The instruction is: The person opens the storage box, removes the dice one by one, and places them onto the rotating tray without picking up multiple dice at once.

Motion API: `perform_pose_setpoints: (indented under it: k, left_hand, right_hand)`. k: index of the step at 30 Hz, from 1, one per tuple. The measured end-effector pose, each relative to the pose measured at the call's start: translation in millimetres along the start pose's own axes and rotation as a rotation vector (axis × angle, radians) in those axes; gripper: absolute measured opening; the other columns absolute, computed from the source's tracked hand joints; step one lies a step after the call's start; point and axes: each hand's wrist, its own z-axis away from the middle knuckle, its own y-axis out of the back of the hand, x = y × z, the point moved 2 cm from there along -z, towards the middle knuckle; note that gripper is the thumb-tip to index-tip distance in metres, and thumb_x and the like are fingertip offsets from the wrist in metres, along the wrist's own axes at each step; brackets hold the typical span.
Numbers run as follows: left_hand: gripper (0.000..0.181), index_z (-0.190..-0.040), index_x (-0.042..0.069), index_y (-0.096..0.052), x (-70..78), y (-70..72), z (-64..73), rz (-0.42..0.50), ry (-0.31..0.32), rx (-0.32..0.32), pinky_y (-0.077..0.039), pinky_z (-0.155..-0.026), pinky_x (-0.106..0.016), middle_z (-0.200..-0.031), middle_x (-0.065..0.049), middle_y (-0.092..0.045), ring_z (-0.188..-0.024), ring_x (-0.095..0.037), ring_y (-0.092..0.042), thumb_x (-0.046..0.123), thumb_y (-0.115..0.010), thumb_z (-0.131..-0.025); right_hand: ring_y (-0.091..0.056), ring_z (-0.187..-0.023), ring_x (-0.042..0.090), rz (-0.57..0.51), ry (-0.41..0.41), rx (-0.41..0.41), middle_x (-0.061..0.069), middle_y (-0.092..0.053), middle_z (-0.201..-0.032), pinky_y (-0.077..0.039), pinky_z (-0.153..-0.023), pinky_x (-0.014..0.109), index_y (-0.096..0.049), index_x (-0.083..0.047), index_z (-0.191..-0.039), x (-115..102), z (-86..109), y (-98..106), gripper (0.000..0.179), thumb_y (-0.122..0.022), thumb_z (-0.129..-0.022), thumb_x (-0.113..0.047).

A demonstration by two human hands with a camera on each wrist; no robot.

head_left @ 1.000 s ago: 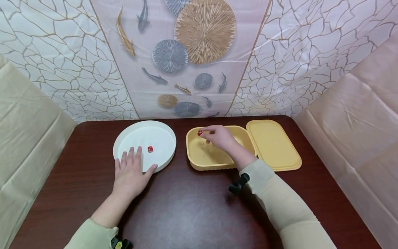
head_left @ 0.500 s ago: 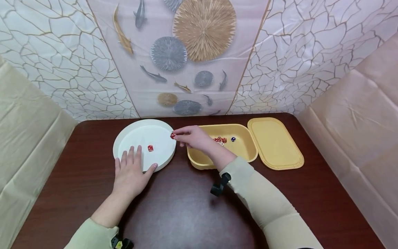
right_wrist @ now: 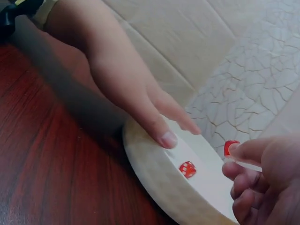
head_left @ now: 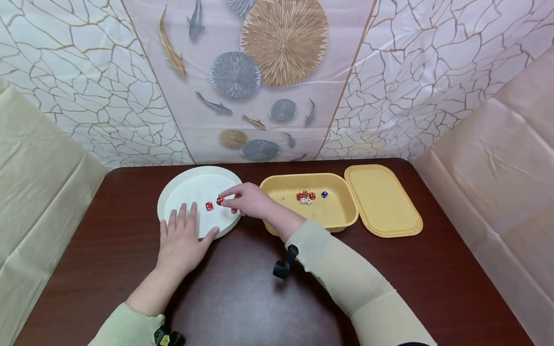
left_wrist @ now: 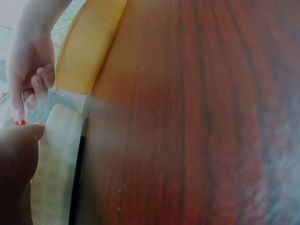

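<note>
My right hand [head_left: 248,199] pinches a red die [head_left: 220,200] between thumb and fingertips, over the right part of a round white tray [head_left: 173,190]. Just left of it, a second red die [head_left: 209,206] lies on the tray floor. Spread across the tray's near-left rim is my left hand [head_left: 179,242], its fingers straight over the inside and its thumb at the front rim. The right wrist view has the held die [right_wrist: 230,147] beyond my right thumb and the lying die [right_wrist: 187,169] near my left thumb.
A yellow rectangular box [head_left: 333,221] stands right of the tray. It contains several red dice [head_left: 312,195], white dice [head_left: 303,201] and one blue die [head_left: 324,194]. Its yellow lid [head_left: 383,199] lies beside it. Patterned cloth walls border the dark wooden table [head_left: 259,293].
My right hand has carried the red die leftward from above the yellow box to over the white tray, uncovering the dice in the box. My left hand has stayed put.
</note>
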Motion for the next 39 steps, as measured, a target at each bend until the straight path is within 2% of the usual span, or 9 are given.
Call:
perform_pose_setpoints:
  k: [5, 8, 10, 13, 19, 25, 30, 34, 39]
  left_hand:
    - [0.093, -0.157, 0.003, -0.017, -0.1, 0.5, 0.7, 0.003, 0.000, 0.000, -0.001, -0.114, -0.067, -0.159, -0.028, -0.017, -0.145, -0.051, -0.011, 0.065, -0.047, -0.095]
    - [0.092, -0.157, 0.004, -0.017, 0.2, 1.0, 0.6, 0.008, -0.002, 0.002, 0.000, -0.114, -0.066, -0.159, -0.028, -0.017, -0.145, -0.051, -0.011, 0.065, -0.046, -0.095]
    - [0.092, -0.157, 0.004, -0.017, 0.4, 1.0, 0.2, 0.010, -0.004, 0.005, 0.000, -0.114, -0.066, -0.159, -0.027, -0.017, -0.145, -0.051, -0.011, 0.065, -0.047, -0.095]
    - [0.091, -0.158, 0.005, -0.017, 0.7, 0.8, -0.1, 0.018, -0.006, 0.007, 0.000, -0.114, -0.065, -0.160, -0.026, -0.017, -0.145, -0.050, -0.010, 0.064, -0.048, -0.095]
    - [0.091, -0.158, 0.006, -0.016, 0.6, -0.2, 0.4, 0.016, -0.008, 0.006, 0.000, -0.115, -0.065, -0.160, -0.026, -0.017, -0.146, -0.050, -0.010, 0.065, -0.047, -0.095]
    - [0.091, -0.157, 0.005, -0.018, 0.0, -0.6, 1.1, 0.015, -0.008, 0.021, -0.001, -0.114, -0.065, -0.159, -0.027, -0.018, -0.145, -0.050, -0.011, 0.063, -0.048, -0.095]
    - [0.090, -0.157, 0.004, -0.019, 0.6, -0.8, 1.5, 0.021, -0.011, 0.026, -0.001, -0.114, -0.066, -0.159, -0.027, -0.018, -0.145, -0.050, -0.011, 0.063, -0.049, -0.095]
    - [0.090, -0.157, 0.004, -0.019, 0.4, -0.4, 0.5, 0.013, -0.013, 0.030, -0.002, -0.114, -0.066, -0.159, -0.027, -0.019, -0.145, -0.050, -0.012, 0.063, -0.048, -0.095]
    - [0.091, -0.157, 0.005, -0.018, -1.3, -0.7, 0.0, 0.004, -0.009, 0.018, -0.002, -0.114, -0.067, -0.159, -0.027, -0.018, -0.145, -0.050, -0.012, 0.065, -0.046, -0.095]
  right_hand:
    - [-0.065, -0.088, 0.009, 0.268, 0.014, 0.011, -0.006, -0.074, -0.099, -0.050, -0.075, 0.024, -0.075, -0.028, -0.116, -8.3, -7.5, -14.7, 0.023, -0.069, -0.094, -0.032]
    - [-0.062, -0.109, 0.007, 0.440, 0.020, 0.002, -0.014, -0.070, -0.117, -0.048, -0.087, 0.024, -0.074, -0.033, -0.118, -12.6, -11.7, -24.7, 0.024, -0.067, -0.095, -0.036]
    - [-0.059, -0.116, 0.007, 0.529, 0.009, -0.008, -0.018, -0.068, -0.121, -0.049, -0.088, 0.027, -0.073, -0.037, -0.119, -14.5, -13.7, -30.7, 0.024, -0.066, -0.095, -0.038]
    - [-0.058, -0.116, 0.007, 0.626, -0.007, -0.028, -0.020, -0.067, -0.121, -0.051, -0.083, 0.032, -0.072, -0.041, -0.119, -17.2, -14.9, -37.8, 0.025, -0.065, -0.095, -0.038]
    - [-0.060, -0.105, 0.005, 0.731, 0.002, -0.078, -0.021, -0.069, -0.109, -0.051, -0.075, 0.033, -0.074, -0.042, -0.109, -21.6, -16.8, -47.0, 0.021, -0.063, -0.094, -0.033]
    - [-0.060, -0.103, 0.004, 0.788, 0.014, -0.119, -0.021, -0.068, -0.112, -0.052, -0.077, 0.033, -0.074, -0.040, -0.109, -21.0, -20.3, -52.9, 0.021, -0.059, -0.096, -0.032]
    - [-0.060, -0.108, 0.006, 0.787, 0.029, -0.098, -0.020, -0.067, -0.117, -0.052, -0.078, 0.033, -0.072, -0.041, -0.116, -19.3, -20.0, -51.9, 0.025, -0.060, -0.095, -0.034]
    - [-0.058, -0.116, 0.007, 0.737, 0.045, -0.076, -0.019, -0.066, -0.123, -0.052, -0.085, 0.033, -0.070, -0.040, -0.123, -19.8, -17.5, -47.5, 0.028, -0.062, -0.096, -0.036]
    - [-0.056, -0.122, 0.008, 0.607, 0.048, -0.060, -0.019, -0.064, -0.127, -0.050, -0.092, 0.030, -0.070, -0.036, -0.125, -20.5, -13.8, -38.5, 0.030, -0.065, -0.095, -0.038]
